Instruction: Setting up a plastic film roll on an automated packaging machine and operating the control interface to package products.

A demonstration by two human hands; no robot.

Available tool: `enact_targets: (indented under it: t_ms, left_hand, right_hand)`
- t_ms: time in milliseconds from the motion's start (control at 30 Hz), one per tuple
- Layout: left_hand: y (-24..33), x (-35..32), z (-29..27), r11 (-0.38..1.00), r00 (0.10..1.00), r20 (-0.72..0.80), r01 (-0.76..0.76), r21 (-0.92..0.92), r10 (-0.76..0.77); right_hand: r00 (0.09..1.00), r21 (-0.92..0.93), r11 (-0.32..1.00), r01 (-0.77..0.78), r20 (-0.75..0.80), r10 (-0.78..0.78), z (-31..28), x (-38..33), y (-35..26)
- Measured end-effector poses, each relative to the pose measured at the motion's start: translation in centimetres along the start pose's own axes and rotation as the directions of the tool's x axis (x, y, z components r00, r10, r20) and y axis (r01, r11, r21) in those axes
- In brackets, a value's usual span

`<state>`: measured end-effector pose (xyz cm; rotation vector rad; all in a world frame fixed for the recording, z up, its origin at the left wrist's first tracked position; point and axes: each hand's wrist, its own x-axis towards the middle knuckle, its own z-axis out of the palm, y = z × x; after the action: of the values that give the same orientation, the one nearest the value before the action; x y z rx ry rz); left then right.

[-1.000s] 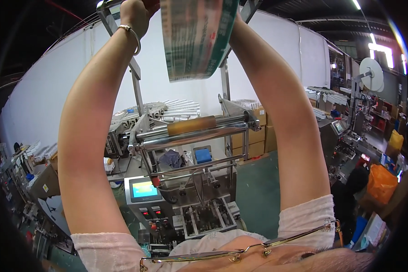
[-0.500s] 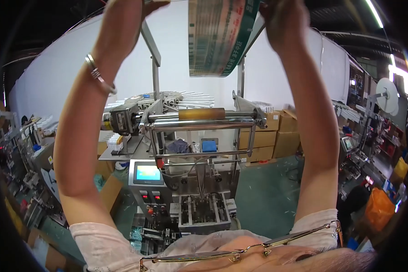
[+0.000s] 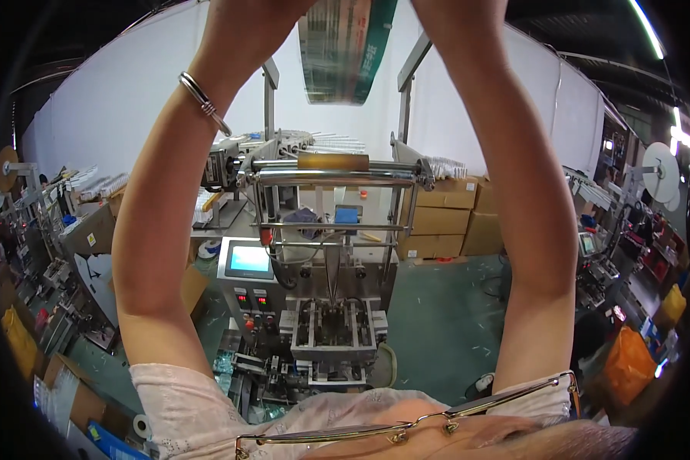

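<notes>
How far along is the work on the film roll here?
Done: the printed plastic film roll is up between the grey upright bars. In hand: both raised arms flank it; fingers are cut off at the top edge. Left: no film seen over the steel rollers below.

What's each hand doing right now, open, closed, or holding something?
Left hand: out of frame above the top edge; only the forearm shows, raised beside the film roll. Cannot be told.
Right hand: also out of frame; forearm raised. Cannot be told.
</notes>
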<state>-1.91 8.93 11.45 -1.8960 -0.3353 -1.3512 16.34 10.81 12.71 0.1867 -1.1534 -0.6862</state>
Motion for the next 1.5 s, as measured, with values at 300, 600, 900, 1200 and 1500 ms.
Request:
enact_targets:
  t_ms: [300,600,900,1200,1500]
  left_hand:
    - [8.1,-2.5,1.8,0.889,0.951,-0.259,0.033,-0.456,-0.168]
    - [0.9,-8.2,3.0,0.836,0.963,-0.027,0.220,-0.504,-0.269]
    - [-2.4,-9.9,5.6,0.917,0.937,-0.039,0.331,-0.220,-0.348]
    - [-1.0,-4.1,4.4,0.166,0.998,-0.067,-0.063,-0.984,-0.020]
    - [3.2,-8.0,1.1,0.638,0.795,-0.034,0.459,-0.618,-0.606]
  right_hand:
    - [0.698,0.650,0.256,-0.716,0.653,0.294,-3.4,-1.7,-5.4]
    - [0.206,0.173,0.179,-0.968,0.962,0.181,-9.9,-19.2,-14.6]
    - [0.032,0.006,0.114,-0.993,0.974,0.226,-14.8,-25.1,-16.6]
    - [0.530,0.545,0.103,-0.832,0.726,0.439,-9.9,-13.7,-10.1]
    - [0.391,0.382,0.129,-0.915,0.762,0.517,-6.0,-12.6,-5.3]
